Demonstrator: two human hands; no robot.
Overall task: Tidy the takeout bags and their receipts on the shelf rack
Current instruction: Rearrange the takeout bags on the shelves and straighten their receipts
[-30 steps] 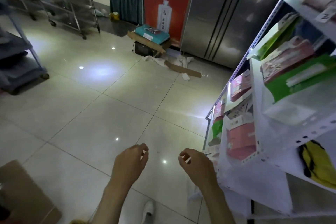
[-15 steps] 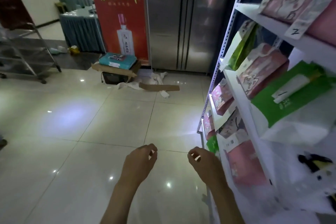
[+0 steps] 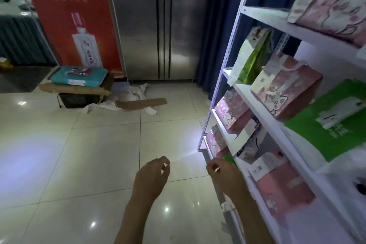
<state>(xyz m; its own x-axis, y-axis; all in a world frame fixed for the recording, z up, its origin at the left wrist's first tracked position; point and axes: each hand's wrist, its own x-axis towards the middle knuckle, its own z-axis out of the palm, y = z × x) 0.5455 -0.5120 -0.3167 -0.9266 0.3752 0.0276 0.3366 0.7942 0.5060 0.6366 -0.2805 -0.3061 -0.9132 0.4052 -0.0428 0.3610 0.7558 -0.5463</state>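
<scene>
shelf rack (image 3: 233,31) at right, takeout bags (image 3: 287,89) on its shelves

Empty hands (image 3: 152,176) beside bag-laden rack (image 3: 263,117)

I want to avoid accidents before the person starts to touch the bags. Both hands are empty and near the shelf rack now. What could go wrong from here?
1. The pink bag leans tilted over the shelf rack edge; a bump from the right hand might tip it off.
2. White receipts stick loosely on the bags and may tear or drop.
3. Cardboard and paper lie on the floor: a possible trip hazard.
</scene>
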